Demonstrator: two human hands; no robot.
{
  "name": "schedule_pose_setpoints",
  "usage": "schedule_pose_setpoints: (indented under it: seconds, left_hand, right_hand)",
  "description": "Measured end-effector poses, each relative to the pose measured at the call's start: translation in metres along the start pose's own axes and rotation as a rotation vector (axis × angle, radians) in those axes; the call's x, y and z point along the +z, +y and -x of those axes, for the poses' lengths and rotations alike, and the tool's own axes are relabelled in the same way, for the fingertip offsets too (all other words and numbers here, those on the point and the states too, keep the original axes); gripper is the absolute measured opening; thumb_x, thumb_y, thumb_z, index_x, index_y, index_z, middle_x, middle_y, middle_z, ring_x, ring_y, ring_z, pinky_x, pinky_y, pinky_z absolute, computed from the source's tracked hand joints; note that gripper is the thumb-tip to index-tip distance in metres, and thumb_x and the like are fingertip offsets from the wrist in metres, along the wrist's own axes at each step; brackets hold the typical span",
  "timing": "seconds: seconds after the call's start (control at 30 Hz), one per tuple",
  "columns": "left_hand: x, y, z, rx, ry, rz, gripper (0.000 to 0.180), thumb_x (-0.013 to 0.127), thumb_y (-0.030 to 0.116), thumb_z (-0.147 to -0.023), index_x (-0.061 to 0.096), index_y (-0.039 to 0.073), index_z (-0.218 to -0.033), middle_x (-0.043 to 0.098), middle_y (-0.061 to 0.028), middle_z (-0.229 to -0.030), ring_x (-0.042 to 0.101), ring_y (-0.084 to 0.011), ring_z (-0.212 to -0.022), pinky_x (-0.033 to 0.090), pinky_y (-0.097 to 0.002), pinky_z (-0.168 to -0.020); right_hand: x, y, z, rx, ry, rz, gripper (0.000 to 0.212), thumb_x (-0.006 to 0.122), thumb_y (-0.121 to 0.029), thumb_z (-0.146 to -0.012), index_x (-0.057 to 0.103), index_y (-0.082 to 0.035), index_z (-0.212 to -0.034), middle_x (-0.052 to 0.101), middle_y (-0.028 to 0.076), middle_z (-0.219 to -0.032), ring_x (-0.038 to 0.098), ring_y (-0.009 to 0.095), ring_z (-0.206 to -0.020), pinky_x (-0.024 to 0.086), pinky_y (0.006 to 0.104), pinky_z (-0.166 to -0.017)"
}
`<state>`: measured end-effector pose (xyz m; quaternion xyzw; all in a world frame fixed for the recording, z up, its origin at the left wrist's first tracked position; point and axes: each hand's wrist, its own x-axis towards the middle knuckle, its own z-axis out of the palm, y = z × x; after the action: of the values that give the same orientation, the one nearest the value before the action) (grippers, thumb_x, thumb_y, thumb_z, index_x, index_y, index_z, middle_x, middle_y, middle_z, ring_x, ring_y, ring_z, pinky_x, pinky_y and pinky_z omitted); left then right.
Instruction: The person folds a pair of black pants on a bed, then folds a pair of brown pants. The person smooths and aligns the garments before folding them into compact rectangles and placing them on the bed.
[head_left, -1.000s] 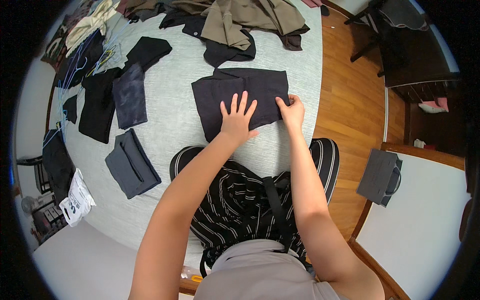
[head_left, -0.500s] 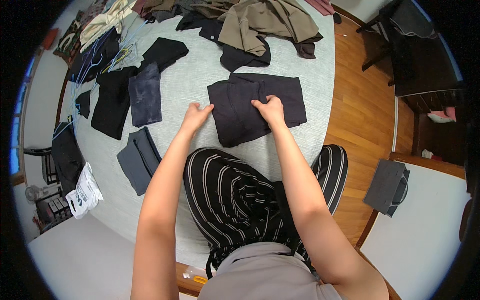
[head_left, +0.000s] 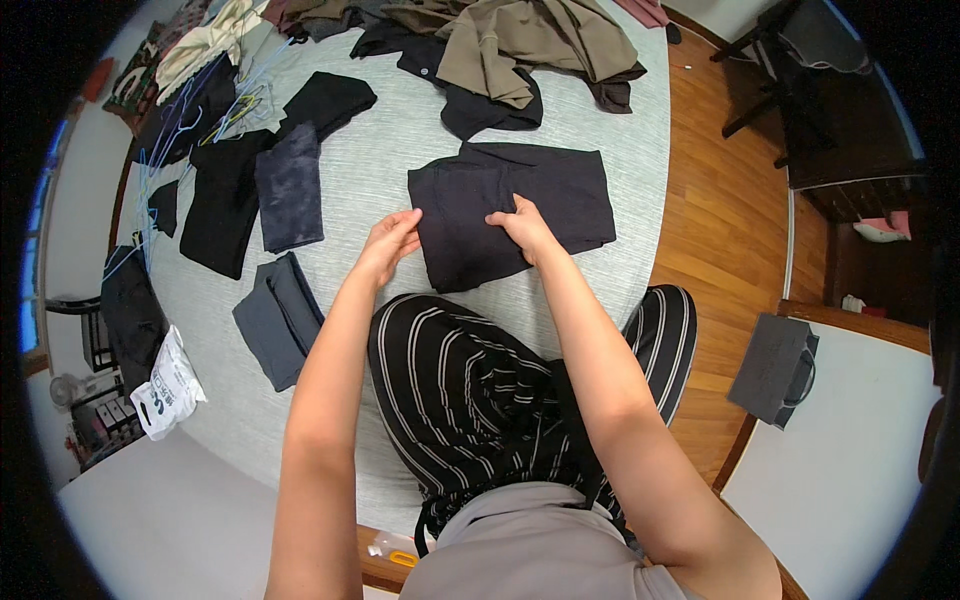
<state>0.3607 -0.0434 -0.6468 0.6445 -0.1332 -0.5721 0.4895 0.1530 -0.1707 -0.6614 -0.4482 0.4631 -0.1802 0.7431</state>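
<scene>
A dark, nearly black garment (head_left: pixel 460 225), perhaps trousers, lies folded on the pale bed cover in front of my knees. One part of it is doubled over the other. My left hand (head_left: pixel 390 245) has its fingertips at the garment's left edge and appears to pinch it. Across the middle, my right hand (head_left: pixel 522 226) grips the fold, with its thumb on the cloth and its fingers partly bent over. The cloth's underside is hidden.
Folded dark clothes (head_left: pixel 290 195) and a grey-blue folded piece (head_left: pixel 278 320) lie at the left, near blue hangers (head_left: pixel 180 125). An olive-brown garment (head_left: pixel 545 45) is heaped at the far side. A white plastic bag (head_left: pixel 170 385) rests by the bed's left edge.
My right hand has shifted left across the garment, together with the fold under it. The garment's left edge has moved slightly left, and the folded layer looks smoother.
</scene>
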Motion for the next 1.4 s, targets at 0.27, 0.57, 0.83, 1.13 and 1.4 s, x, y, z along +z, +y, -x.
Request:
schedule_pose_setpoints:
  seconds: [0.27, 0.57, 0.83, 1.13, 1.4]
  left_hand:
    - [0.029, 0.002, 0.001, 0.628, 0.479, -0.916, 0.068, 0.085, 0.013, -0.066, 0.044, -0.001, -0.119, 0.058, -0.0162, -0.097, 0.059, -0.0281, -0.085, 0.048, -0.0373, -0.077]
    - [0.14, 0.0, 0.051, 0.656, 0.024, -1.6, 0.073, 0.084, 0.046, -0.061, 0.049, 0.005, -0.111, 0.048, -0.0125, -0.108, 0.053, -0.0316, -0.097, 0.052, -0.0414, -0.08]
    - [0.127, -0.005, 0.013, 0.785, 0.127, -1.426, 0.039, 0.075, 0.033, -0.076, 0.059, 0.001, -0.092, 0.06, -0.015, -0.093, 0.064, -0.0325, -0.083, 0.055, -0.0388, -0.07]
    - [0.049, 0.047, -0.003, 0.205, 0.084, -0.247, 0.023, 0.066, 0.028, -0.089, 0.069, 0.005, -0.092, 0.065, 0.0014, -0.077, 0.056, -0.0077, -0.064, 0.043, -0.0225, -0.055]
    - [0.046, 0.049, 0.004, 0.546, 0.404, -0.423, 0.023, 0.063, 0.018, -0.086, 0.063, -0.004, -0.082, 0.059, -0.0097, -0.063, 0.051, -0.0112, -0.055, 0.042, -0.031, -0.052]
  right_hand:
    - [0.017, -0.014, 0.022, -0.339, 0.328, 0.654, 0.049, 0.076, -0.013, -0.073, 0.055, 0.002, -0.115, 0.064, 0.021, -0.104, 0.061, 0.037, -0.098, 0.048, 0.0409, -0.09]
    - [-0.102, 0.001, 0.041, -0.243, 1.116, 0.707, 0.056, 0.078, -0.033, -0.07, 0.058, -0.001, -0.112, 0.056, 0.015, -0.104, 0.053, 0.033, -0.101, 0.043, 0.0414, -0.088]
    - [-0.102, -0.016, 0.025, -0.271, 0.48, 0.135, 0.03, 0.071, -0.007, -0.073, 0.065, 0.005, -0.1, 0.069, 0.01, -0.087, 0.065, 0.018, -0.078, 0.052, 0.0301, -0.072]
    - [-0.019, -0.039, 0.07, -0.765, 0.264, 0.562, 0.045, 0.059, -0.001, -0.072, 0.062, -0.005, -0.117, 0.062, 0.013, -0.091, 0.058, 0.022, -0.074, 0.048, 0.0329, -0.072]
    - [0.032, -0.02, 0.055, -0.785, 0.015, 0.825, 0.041, 0.063, -0.004, -0.071, 0.064, -0.004, -0.111, 0.064, 0.016, -0.096, 0.064, 0.034, -0.087, 0.052, 0.041, -0.077]
